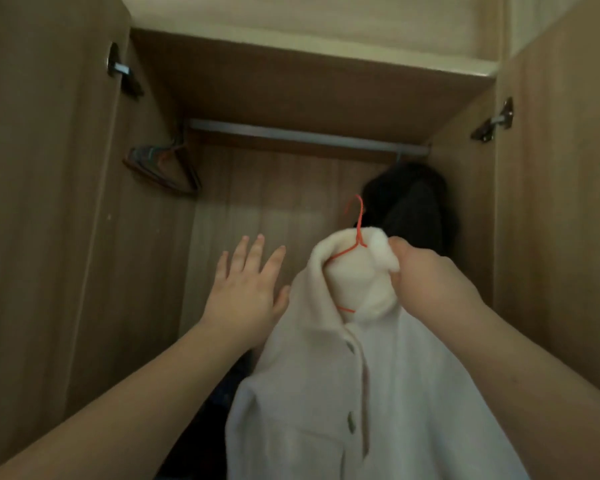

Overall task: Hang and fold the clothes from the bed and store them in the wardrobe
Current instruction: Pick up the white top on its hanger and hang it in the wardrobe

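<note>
The cream fleece button-front jacket (329,393) is held up before the open brown laminate wardrobe (326,84), well below its grey metal hanging rail (305,136); the right hand (426,275) clenches the bunched collar just beside the neck of the thin orange wire hanger (357,233), probably so the hook stands free above the fabric and can be lifted onto the rail; the left hand (246,285) is released, fingers spread and straight, its thumb side at the jacket's shoulder, likely steadying the cloth or clearing a path.

A dark garment (413,206) hangs at the rail's right end, so the gap to its left looks the natural place; a bunch of bare hangers (163,168) sits at the left end.

Most of the orange hanger is buried in fleece; the jacket's hem is cut off at the bottom edge; dark items low in the wardrobe are too dim to name; the bed is out of view.
</note>
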`<state>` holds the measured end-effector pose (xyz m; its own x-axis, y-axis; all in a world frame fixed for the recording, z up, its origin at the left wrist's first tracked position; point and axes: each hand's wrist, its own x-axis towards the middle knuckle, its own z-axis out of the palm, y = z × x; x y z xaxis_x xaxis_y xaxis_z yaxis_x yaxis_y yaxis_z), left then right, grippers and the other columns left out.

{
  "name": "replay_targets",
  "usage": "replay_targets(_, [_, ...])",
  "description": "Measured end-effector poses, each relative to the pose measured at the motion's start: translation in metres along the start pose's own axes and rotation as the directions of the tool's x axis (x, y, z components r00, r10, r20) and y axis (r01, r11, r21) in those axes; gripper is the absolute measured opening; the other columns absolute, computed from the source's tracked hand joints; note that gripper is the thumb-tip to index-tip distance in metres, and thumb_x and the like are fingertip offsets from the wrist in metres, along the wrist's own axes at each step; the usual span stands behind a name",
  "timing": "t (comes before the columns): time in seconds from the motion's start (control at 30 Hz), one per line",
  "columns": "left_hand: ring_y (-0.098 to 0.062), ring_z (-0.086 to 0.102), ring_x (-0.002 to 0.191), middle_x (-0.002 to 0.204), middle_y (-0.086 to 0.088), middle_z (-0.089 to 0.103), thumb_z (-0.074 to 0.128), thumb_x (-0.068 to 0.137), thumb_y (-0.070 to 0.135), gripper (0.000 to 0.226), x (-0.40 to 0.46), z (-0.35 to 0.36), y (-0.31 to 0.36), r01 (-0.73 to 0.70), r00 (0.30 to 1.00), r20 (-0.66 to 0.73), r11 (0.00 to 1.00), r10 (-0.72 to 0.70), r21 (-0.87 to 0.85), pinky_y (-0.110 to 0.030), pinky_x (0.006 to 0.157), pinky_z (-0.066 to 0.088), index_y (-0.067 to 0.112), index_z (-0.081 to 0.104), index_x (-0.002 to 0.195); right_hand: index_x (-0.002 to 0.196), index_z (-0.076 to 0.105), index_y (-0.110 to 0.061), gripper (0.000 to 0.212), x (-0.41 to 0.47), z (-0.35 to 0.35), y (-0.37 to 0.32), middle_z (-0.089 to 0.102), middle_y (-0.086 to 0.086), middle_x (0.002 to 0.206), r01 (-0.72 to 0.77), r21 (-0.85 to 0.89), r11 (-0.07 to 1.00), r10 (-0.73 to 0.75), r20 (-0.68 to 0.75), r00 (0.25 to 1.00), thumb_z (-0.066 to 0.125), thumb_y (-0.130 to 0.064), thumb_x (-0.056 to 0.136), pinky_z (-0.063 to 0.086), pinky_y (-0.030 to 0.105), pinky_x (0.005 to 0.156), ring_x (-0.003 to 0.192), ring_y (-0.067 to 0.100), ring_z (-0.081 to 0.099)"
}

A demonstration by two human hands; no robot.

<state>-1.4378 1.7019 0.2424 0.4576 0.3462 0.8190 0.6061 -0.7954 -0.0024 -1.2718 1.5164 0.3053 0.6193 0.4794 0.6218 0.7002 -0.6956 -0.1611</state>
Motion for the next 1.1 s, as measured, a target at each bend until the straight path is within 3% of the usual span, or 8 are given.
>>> replay_targets(0.2, [-0.026,-0.003,0.153,0.167,-0.006,0.003,0.033,0.099,0.054,0.067,0.091,0.032,0.026,0.007,0.992,-0.129,1.000,-0.006,0.007,-0.046,0.122,0.002,0.033,0.009,0.157,0.136,0.024,-0.037,0.056,0.100,0.014,0.003,0.047,0.006,0.098,-0.029,0.025,0.999,0.032,-0.135,0.990,0.050,-0.018,0.090,0.049,0.044,0.066,0.082,0.023,0.047])
replay_targets(0.33, [-0.026,-0.002,0.153,0.167,-0.006,0.003,0.036,0.098,0.051,0.068,0.152,0.048,0.030,0.021,0.980,-0.199,1.000,-0.024,-0.018,-0.045,0.123,0.006,0.032,0.011,0.158,0.125,0.033,-0.033,0.040,0.153,0.031,0.008,0.053,0.004,0.100,0.042,0.025,0.999,-0.037,-0.196,0.980,0.048,-0.018,0.091,0.052,0.045,0.073,0.090,0.026,0.054])
replay_targets(0.43, [-0.027,0.001,0.153,0.167,-0.007,0.005,0.037,0.097,0.050,0.067,0.192,0.066,0.024,0.002,0.975,-0.221,1.000,0.004,0.025,-0.046,0.123,0.010,0.032,0.013,0.157,0.132,0.034,-0.031,0.044,0.188,0.037,0.008,0.059,0.009,0.117,0.088,0.006,0.996,-0.085,-0.216,0.973,0.046,-0.014,0.093,0.050,0.044,0.075,0.105,0.033,0.059])
replay_targets(0.73, [-0.029,0.012,0.152,0.165,-0.008,0.018,0.034,0.091,0.049,0.067,0.302,0.111,-0.008,-0.033,0.931,-0.362,0.997,0.055,0.066,-0.046,0.119,0.021,0.032,0.024,0.155,0.151,-0.009,-0.054,0.081,0.295,0.021,-0.006,0.050,0.011,0.136,0.053,-0.071,0.996,-0.071,-0.279,0.958,0.036,-0.013,0.098,0.051,0.046,0.076,0.108,0.033,0.057])
replay_targets(0.93, [-0.031,0.021,0.149,0.160,-0.010,0.030,0.034,0.085,0.049,0.069,0.360,0.139,-0.013,-0.088,0.893,-0.441,0.995,0.095,0.035,-0.050,0.114,0.030,0.029,0.036,0.150,0.157,0.000,-0.045,0.081,0.348,0.016,-0.008,0.048,0.013,0.142,0.049,-0.121,0.991,-0.097,-0.438,0.894,0.028,-0.001,0.096,0.051,0.050,0.091,0.122,0.040,0.051])
replay_targets(1.1, [-0.032,0.022,0.149,0.159,-0.010,0.032,0.033,0.083,0.049,0.070,0.378,0.158,-0.003,-0.122,0.887,-0.447,0.992,0.119,0.022,-0.051,0.112,0.033,0.028,0.037,0.150,0.156,0.015,-0.035,0.074,0.381,0.025,-0.015,0.055,0.014,0.133,0.021,-0.150,0.989,-0.086,-0.438,0.895,0.035,0.000,0.094,0.047,0.046,0.075,0.118,0.038,0.054])
